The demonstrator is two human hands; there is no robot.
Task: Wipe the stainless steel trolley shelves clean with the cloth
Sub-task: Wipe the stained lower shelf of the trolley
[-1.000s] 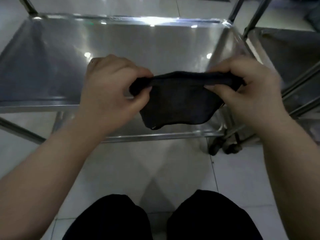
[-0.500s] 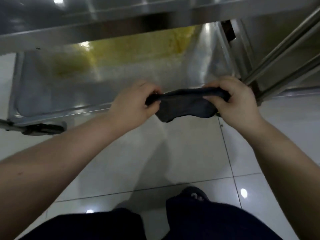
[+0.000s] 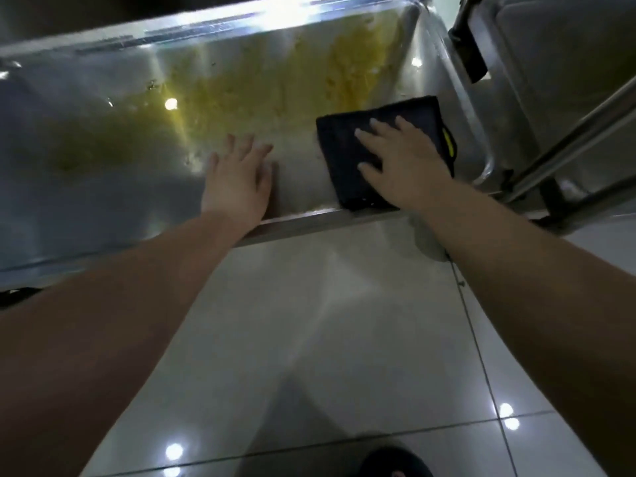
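The lower stainless steel trolley shelf [image 3: 103, 187] fills the top of the head view, smeared with a yellow stain [image 3: 261, 84] across its middle and far right. A dark folded cloth [image 3: 339, 146] with a small yellow tag lies flat on the shelf's near right corner. My right hand [image 3: 402, 163] presses on the cloth with fingers spread straight. My left hand [image 3: 237, 180] rests flat on the bare steel just left of the cloth, near the shelf's front rim, fingers extended and holding nothing.
A second trolley [image 3: 568, 63] stands to the right, its slanted steel tubes [image 3: 571, 146] close beside the shelf corner. White tiled floor [image 3: 327, 339] lies below the shelf's front edge. My dark shoe [image 3: 392, 463] shows at the bottom.
Both hands held the cloth stretched in the air before. Now the view has dropped to the lower shelf, the cloth lies flat under my right hand, and my left hand has let go.
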